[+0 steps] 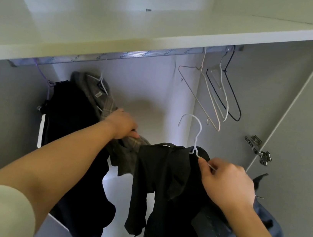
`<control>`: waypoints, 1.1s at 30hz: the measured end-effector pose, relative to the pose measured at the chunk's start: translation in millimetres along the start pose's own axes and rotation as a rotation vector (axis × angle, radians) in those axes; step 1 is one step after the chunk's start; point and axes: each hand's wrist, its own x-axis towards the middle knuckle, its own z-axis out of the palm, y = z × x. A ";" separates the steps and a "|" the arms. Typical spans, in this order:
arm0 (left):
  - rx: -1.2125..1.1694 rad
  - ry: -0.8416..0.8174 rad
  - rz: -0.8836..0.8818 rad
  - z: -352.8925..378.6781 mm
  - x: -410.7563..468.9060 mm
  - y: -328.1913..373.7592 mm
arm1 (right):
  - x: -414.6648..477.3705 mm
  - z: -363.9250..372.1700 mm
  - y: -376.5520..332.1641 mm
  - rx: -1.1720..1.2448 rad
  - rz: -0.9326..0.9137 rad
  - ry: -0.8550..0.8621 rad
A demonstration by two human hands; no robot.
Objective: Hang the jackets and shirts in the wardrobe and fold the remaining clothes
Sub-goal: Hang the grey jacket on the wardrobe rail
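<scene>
Head view: pinches hanger wire with right fingers, hook upright below rail; grips plaid shirt with left fingers.

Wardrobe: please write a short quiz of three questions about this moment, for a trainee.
1. True or false: the white hanger carrying the black garment is already hooked on the rail.
2. How many empty hangers hang on the rail? A) one B) three C) seven
3. Which of the hands grips the plaid shirt?
Key: 1 false; 2 B; 3 the left hand.
</scene>
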 end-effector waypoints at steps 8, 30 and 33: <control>-0.013 -0.239 -0.156 11.6 -30.7 -24.7 | 9.3 -2.4 -7.1 -0.035 0.006 0.046; -0.888 -0.041 -0.136 -25.2 -14.7 86.5 | 31.9 -3.3 6.0 -0.132 0.098 0.035; -1.030 0.115 -0.052 -38.2 -5.0 125.9 | 32.7 -4.5 3.9 -0.087 0.095 0.002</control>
